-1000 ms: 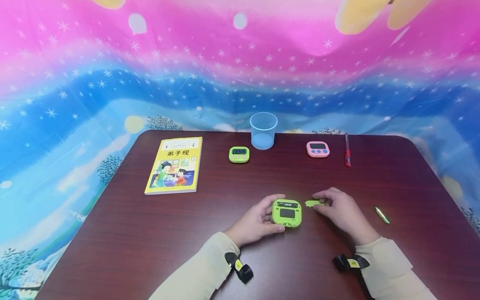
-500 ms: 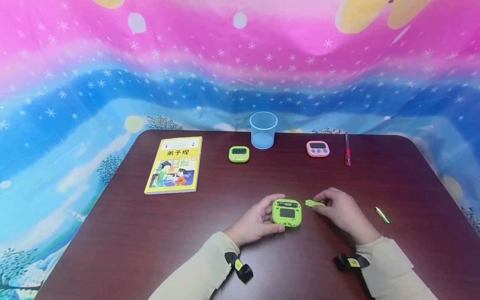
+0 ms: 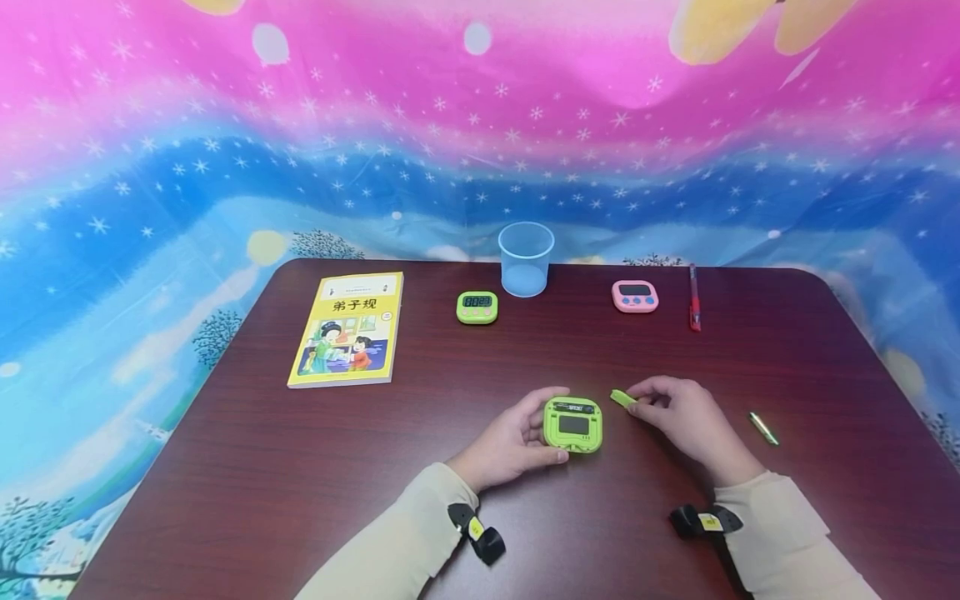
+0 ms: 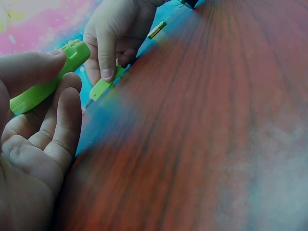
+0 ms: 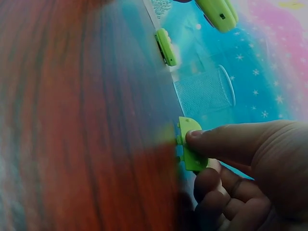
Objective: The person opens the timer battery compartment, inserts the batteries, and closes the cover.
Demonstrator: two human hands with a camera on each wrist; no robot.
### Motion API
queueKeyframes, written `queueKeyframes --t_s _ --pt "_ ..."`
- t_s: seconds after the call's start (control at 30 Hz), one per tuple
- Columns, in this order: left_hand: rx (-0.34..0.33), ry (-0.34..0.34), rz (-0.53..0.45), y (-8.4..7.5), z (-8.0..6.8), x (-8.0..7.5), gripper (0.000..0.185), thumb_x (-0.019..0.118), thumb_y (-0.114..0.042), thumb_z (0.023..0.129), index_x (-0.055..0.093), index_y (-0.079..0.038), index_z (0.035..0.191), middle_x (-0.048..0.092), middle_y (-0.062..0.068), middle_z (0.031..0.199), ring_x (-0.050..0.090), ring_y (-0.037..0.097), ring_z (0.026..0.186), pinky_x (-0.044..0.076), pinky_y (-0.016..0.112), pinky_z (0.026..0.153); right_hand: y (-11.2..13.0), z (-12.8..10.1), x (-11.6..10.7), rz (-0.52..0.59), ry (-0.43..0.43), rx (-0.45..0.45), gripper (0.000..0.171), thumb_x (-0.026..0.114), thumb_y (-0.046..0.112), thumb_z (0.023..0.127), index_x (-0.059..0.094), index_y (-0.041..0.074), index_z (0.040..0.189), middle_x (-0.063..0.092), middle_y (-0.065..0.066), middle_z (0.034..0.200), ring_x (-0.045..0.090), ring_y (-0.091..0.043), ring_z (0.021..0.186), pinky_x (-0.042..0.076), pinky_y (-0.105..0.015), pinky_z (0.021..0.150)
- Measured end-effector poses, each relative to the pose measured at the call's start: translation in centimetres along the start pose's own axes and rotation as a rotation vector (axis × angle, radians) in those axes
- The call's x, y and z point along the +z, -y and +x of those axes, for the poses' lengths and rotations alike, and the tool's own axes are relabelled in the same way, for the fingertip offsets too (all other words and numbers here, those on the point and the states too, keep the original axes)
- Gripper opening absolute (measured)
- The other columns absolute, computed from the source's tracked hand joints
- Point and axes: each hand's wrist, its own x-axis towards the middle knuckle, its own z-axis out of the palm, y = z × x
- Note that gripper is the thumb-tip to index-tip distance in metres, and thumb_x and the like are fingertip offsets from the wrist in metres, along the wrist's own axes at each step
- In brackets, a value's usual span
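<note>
While your left hand grips the green timer face-down at table centre, batt. bay open, your right hand pinches the battery cover just beside it. Refit step, I'd judge; next: line up cover w/ slot.

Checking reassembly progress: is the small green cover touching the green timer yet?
Apart: the head view shows bare table between the small green cover and green timer.

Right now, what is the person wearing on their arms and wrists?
Both arms wear long cream sleeves. A black strap with a small yellow tag wraps each wrist, on the left sleeve and the right sleeve. The left hand and right hand are bare.
</note>
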Motion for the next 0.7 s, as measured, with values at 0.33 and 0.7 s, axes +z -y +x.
queueKeyframes --t_s 0.33,0.7 --pt "-0.001 0.0 -0.011 0.15 0.05 -0.02 0.079 0.071 0.013 0.085 0.032 -0.003 0.153 0.061 0.021 0.134 0.068 0.008 0.103 0.056 0.029 0.093 0.19 -0.14 -0.03 0.028 0.015 0.016 0.024 0.073 0.015 0.091 0.074 0.009 0.114 0.073 -0.006 0.101 0.059 -0.019 0.077 0.051 -0.028 0.063" --pt "-0.01 0.0 -0.017 0.2 0.08 -0.12 0.079 0.071 0.012 0.086 0.033 -0.004 0.153 0.063 0.02 0.132 0.068 0.009 0.102 0.057 0.028 0.091 0.94 -0.26 0.13 0.207 0.009 0.015 0.025 0.073 0.014 0.093 0.071 0.003 0.116 0.073 -0.007 0.089 0.067 -0.02 0.077 0.059 -0.028 0.067"
